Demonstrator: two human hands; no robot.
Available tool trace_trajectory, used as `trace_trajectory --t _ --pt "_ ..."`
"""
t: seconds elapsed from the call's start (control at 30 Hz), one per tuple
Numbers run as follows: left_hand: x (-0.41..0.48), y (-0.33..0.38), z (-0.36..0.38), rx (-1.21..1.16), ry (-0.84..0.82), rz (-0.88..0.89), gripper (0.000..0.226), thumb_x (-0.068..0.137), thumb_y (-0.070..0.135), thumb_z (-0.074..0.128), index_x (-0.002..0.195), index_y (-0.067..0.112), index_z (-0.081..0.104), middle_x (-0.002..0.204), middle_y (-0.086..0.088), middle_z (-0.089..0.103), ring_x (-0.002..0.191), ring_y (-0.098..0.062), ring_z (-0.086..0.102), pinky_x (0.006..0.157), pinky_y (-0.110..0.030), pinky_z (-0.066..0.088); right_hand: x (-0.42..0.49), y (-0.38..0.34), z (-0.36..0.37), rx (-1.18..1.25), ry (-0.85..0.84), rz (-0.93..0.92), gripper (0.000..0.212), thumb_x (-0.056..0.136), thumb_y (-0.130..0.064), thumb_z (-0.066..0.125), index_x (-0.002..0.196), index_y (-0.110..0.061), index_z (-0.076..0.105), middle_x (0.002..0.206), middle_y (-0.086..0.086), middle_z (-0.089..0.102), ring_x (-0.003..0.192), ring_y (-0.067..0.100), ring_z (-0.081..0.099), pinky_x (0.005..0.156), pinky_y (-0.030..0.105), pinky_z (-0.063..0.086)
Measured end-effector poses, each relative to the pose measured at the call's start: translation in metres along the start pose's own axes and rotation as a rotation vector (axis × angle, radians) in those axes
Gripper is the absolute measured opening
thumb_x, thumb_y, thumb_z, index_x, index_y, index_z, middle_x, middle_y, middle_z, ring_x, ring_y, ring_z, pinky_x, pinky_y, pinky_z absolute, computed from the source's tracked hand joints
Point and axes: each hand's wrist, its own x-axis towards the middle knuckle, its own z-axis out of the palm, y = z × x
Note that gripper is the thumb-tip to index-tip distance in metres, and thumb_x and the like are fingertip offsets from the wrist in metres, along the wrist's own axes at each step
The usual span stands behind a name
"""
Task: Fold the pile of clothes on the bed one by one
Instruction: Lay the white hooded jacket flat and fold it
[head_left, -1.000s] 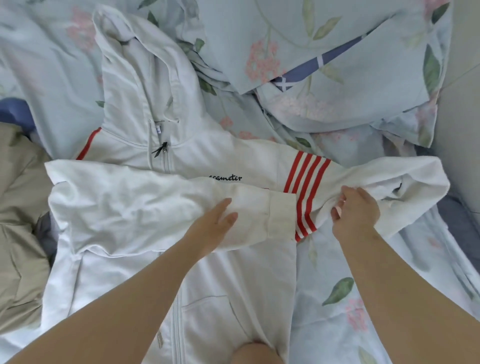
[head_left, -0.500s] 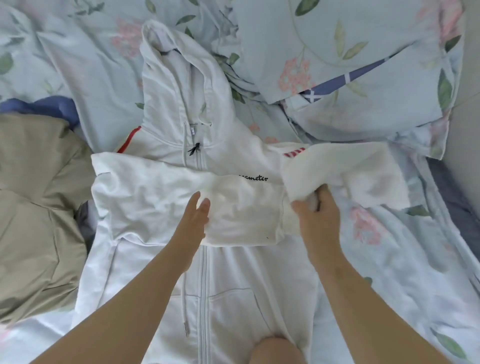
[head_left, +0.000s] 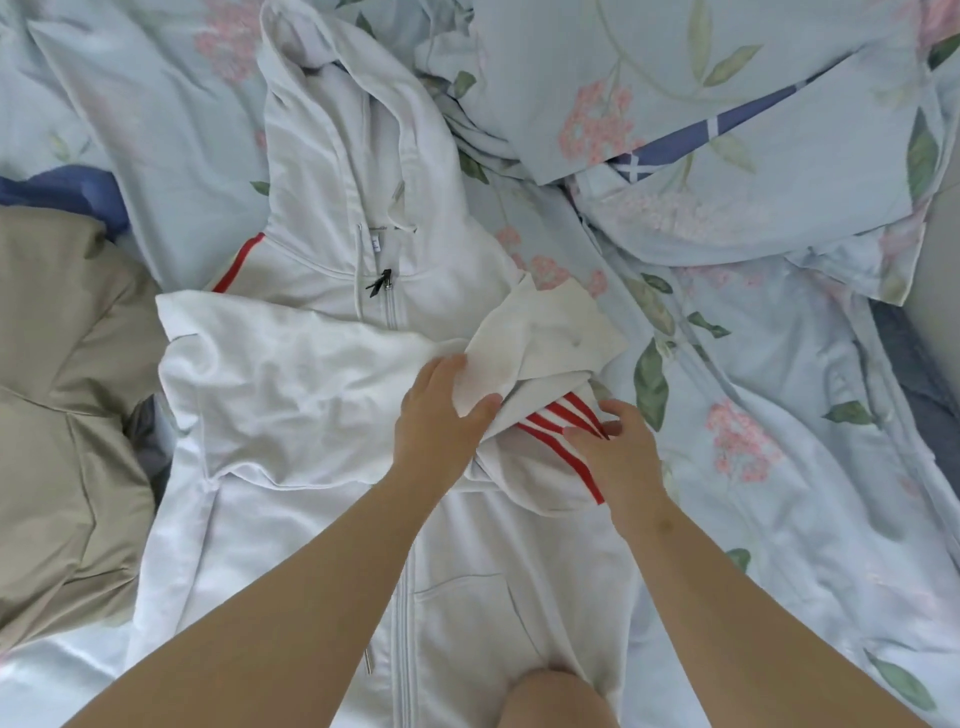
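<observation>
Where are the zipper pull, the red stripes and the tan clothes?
zipper pull (head_left: 381, 283), head view, on its black tab.
red stripes (head_left: 558, 423), head view, on the folded sleeve.
tan clothes (head_left: 57, 395), head view, middle of the pile.

A single head-worn wide-angle camera looks steeply down and forward, close over the bed covered in pale blue floral cotton sheets (head_left: 779, 519), both bare forearms reaching up from the bottom edge. No second view exists.
</observation>
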Motion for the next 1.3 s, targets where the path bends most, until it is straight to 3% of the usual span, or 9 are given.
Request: trace_trajectory --t 0.13,0.27,0.47,0.57,0.7,0.8,1.0,1.13,1.3 --pt "0.018 0.034 0.011 -0.044 -0.152 -0.11 0.062 0.088 0.03 0.063 0.142 0.021 0.033 0.126 0.003 0.051 0.119 -0.021 0.049 0.1 -0.038 0.039 0.002 0.015 0.004 -0.225 -0.042 -0.108 0.038 0.083 -0.014 0.063 0.119 -0.019 0.054 0.098 0.002 0.058 0.076 0.011 0.054 0.059 0.018 0.039" --pt "0.019 0.049 -0.008 -0.513 -0.355 -0.239 0.028 0.093 0.018 0.06 0.12 0.015 0.058 0.109 -0.004 0.066 0.1 -0.023 0.063 0.088 -0.035 0.052 0.003 0.015 -0.003 -0.248 0.07 -0.122 0.012 0.088 -0.01 0.055 0.1 -0.013 0.057 0.082 -0.003 0.055 0.076 0.017 0.052 0.06 0.026 0.034" --pt "0.009 -0.012 -0.064 -1.254 0.318 -0.441 0.021 0.096 0.006 0.043 0.1 0.02 0.057 0.097 0.002 0.063 0.091 -0.014 0.061 0.08 -0.027 0.05 0.006 0.01 -0.012 -0.174 0.263 -0.106 0.007 0.09 -0.01 0.052 0.093 -0.016 0.052 0.095 0.007 0.059 0.082 0.024 0.053 0.061 0.029 0.038" --pt "-0.008 -0.052 -0.057 -1.17 0.491 -0.801 0.028 0.088 0.001 0.041 0.104 0.017 0.057 0.099 0.002 0.057 0.082 -0.012 0.055 0.069 -0.023 0.044 0.001 0.003 0.0 -0.394 0.252 -0.126 0.029 0.088 -0.009 0.054 0.115 -0.017 0.054 0.116 0.015 0.053 0.104 0.036 0.052 0.086 0.044 0.046" --pt "-0.015 -0.047 -0.046 -0.943 0.633 -0.871 0.038 0.086 0.022 0.06 0.121 0.021 0.045 0.119 0.0 0.048 0.096 -0.019 0.051 0.084 -0.031 0.039 -0.008 -0.019 0.015 -0.554 0.231 -0.411 0.045 0.088 -0.012 0.058 0.131 -0.022 0.049 0.132 0.011 0.046 0.118 0.032 0.043 0.097 0.043 0.037" --pt "-0.013 -0.03 -0.045 -0.26 0.578 -0.605 0.072 0.083 0.039 0.064 0.143 0.027 0.026 0.149 0.0 0.024 0.128 -0.027 0.033 0.103 -0.04 0.03 -0.005 -0.033 0.026 -0.696 0.144 -0.595 0.05 0.089 -0.015 0.059 0.136 -0.027 0.044 0.131 0.007 0.044 0.112 0.031 0.046 0.093 0.04 0.038" --pt "0.019 -0.016 -0.031 0.656 0.159 -0.04 0.055 0.093 0.053 0.043 0.143 0.042 0.026 0.121 -0.008 0.043 0.113 -0.029 0.041 0.091 -0.036 0.033 0.021 -0.049 0.042 -1.076 0.102 -0.738 0.051 0.095 -0.018 0.049 0.141 -0.036 0.036 0.112 0.007 0.043 0.093 0.025 0.048 0.073 0.032 0.033" --pt "0.033 -0.027 -0.026 0.63 -0.149 -0.253 0.05 0.093 0.061 0.033 0.131 0.03 0.043 0.127 -0.008 0.045 0.121 -0.03 0.042 0.09 -0.04 0.036 0.035 -0.05 0.025 -1.081 0.135 -0.736 0.029 0.101 -0.032 0.038 0.121 -0.019 0.054 0.106 0.01 0.048 0.089 0.028 0.052 0.068 0.033 0.033" --pt "0.02 -0.032 -0.05 0.08 0.328 -0.159 0.027 0.088 0.032 0.062 0.07 0.017 0.05 0.069 0.004 0.049 0.072 -0.015 0.051 0.065 -0.025 0.03 0.065 -0.059 -0.016 -0.58 0.327 -0.404 0.029 0.099 -0.018 0.035 0.118 -0.007 0.053 0.117 0.019 0.054 0.105 0.037 0.054 0.079 0.041 0.041"
